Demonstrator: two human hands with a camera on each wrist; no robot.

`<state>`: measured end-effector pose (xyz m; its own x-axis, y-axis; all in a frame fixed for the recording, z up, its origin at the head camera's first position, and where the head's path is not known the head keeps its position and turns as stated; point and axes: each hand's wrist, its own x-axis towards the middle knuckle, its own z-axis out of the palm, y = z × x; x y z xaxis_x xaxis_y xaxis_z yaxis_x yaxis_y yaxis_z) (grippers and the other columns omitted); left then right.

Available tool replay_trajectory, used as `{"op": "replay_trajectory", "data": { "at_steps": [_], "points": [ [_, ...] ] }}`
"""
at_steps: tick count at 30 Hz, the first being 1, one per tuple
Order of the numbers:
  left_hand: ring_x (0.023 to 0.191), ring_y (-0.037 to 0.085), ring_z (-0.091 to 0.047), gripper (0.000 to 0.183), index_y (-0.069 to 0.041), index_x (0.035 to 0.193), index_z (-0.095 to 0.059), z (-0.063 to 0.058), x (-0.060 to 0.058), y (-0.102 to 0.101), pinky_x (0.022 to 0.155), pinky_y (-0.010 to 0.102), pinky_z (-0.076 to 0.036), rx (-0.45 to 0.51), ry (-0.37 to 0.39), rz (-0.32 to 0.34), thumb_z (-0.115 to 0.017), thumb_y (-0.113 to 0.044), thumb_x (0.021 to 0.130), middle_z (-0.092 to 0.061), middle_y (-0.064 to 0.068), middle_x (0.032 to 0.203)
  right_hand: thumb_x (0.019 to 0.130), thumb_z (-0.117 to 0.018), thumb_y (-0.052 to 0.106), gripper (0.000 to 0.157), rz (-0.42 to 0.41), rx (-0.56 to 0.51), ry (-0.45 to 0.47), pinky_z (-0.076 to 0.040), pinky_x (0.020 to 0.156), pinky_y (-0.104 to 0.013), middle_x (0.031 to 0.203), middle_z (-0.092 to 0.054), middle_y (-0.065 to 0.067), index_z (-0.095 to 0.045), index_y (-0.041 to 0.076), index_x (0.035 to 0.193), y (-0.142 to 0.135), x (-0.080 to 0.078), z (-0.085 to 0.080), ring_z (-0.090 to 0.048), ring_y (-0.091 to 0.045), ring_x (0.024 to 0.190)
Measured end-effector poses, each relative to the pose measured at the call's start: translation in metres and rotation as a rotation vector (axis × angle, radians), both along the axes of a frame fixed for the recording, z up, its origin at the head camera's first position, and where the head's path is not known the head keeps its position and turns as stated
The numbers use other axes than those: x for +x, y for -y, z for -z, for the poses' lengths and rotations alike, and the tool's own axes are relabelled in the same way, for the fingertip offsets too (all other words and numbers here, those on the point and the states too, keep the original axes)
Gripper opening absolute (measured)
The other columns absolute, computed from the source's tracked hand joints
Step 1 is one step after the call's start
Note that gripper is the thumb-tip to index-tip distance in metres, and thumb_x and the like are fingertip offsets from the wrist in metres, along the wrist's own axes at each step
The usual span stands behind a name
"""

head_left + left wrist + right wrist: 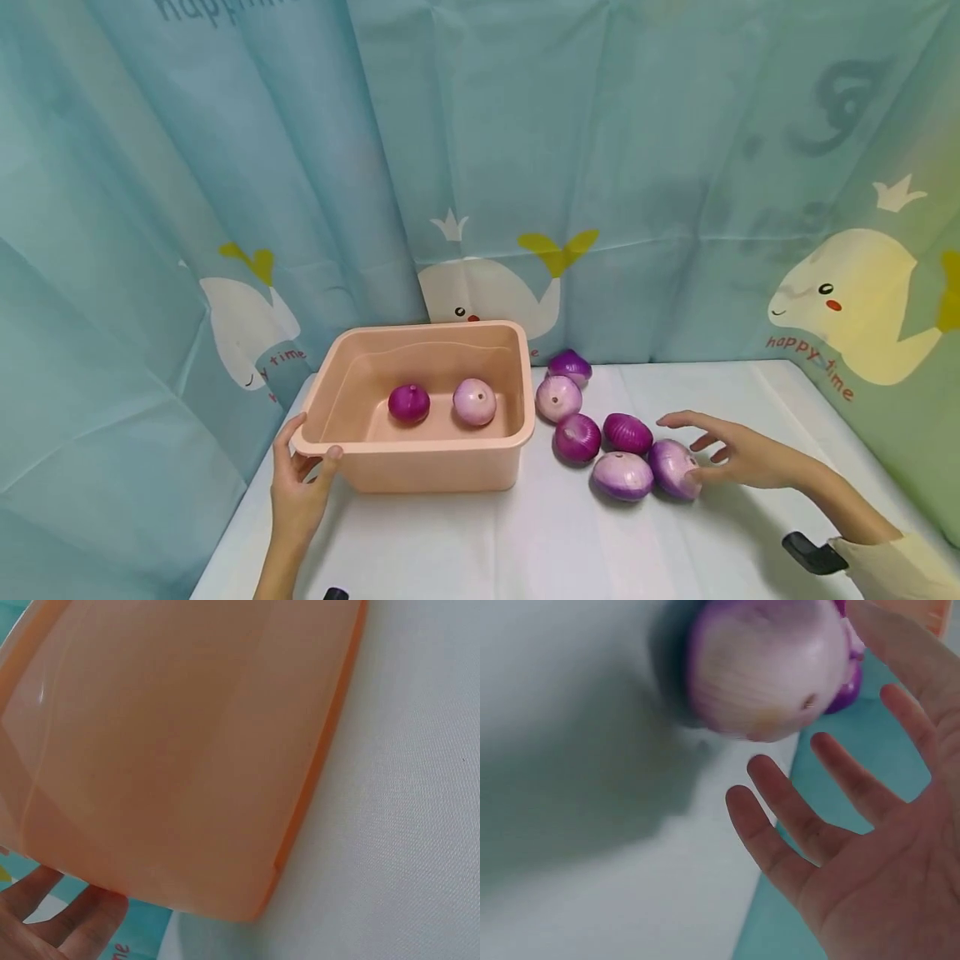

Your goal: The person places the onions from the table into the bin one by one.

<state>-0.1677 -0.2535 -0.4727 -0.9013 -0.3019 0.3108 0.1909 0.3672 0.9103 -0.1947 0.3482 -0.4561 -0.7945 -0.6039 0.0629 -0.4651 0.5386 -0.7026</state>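
A peach plastic bin (435, 472) stands on the white table, holding a dark purple onion (408, 403) and a paler onion (474, 402). My left hand (298, 492) grips the bin's near left corner, its thumb at the front rim; in the left wrist view its fingers (94, 922) meet the bin's edge. To the right of the bin, my right hand (738, 454) reaches over the outermost onion (672, 469) with fingers spread. That same pale purple onion (769, 667) lies just off the fingertips in the right wrist view, and nothing is held in the palm.
Several more red onions lie between the bin and my right hand, including a striped dark one (628, 433) and a pale one (622, 477). A blue curtain (637, 167) with whale prints hangs behind the white table (570, 550).
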Motion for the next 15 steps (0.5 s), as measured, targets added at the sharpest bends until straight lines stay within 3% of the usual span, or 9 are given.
{"op": "replay_trajectory", "data": {
  "at_steps": [4, 10, 15],
  "points": [
    [0.108, -0.004, -0.054, 0.071, -0.018, 0.159, -0.029, 0.0, -0.001, 0.0, 0.079, 0.008, -0.049, 0.007, -0.005, 0.011, -0.066, -0.006, 0.1, -0.038, 0.011, 0.156, 0.091, -0.08, 0.018, 0.067, -0.048, -0.052, 0.037, -0.057, 0.077, -0.034, 0.145, -0.051, -0.013, -0.047, 0.01, 0.148, -0.004, 0.002, 0.013, -0.065, -0.015, 0.103],
    [0.108, -0.003, -0.054, 0.071, -0.02, 0.159, -0.029, 0.0, -0.001, 0.0, 0.08, 0.008, -0.049, 0.012, 0.006, 0.01, -0.066, -0.008, 0.1, -0.038, 0.009, 0.156, 0.09, -0.08, 0.012, 0.059, -0.124, -0.113, 0.006, -0.058, 0.075, -0.032, 0.14, -0.056, -0.009, -0.052, 0.009, 0.143, -0.001, 0.0, 0.024, -0.068, -0.015, 0.091],
    [0.108, -0.005, -0.053, 0.071, -0.019, 0.16, -0.028, 0.001, -0.001, 0.001, 0.079, 0.007, -0.048, 0.0, 0.004, 0.012, -0.066, -0.008, 0.1, -0.037, 0.012, 0.157, 0.091, -0.079, 0.011, 0.059, -0.128, -0.126, 0.002, -0.058, 0.076, -0.032, 0.136, -0.058, -0.016, -0.051, 0.008, 0.144, 0.003, -0.001, 0.027, -0.068, -0.015, 0.09]
  ]
}}
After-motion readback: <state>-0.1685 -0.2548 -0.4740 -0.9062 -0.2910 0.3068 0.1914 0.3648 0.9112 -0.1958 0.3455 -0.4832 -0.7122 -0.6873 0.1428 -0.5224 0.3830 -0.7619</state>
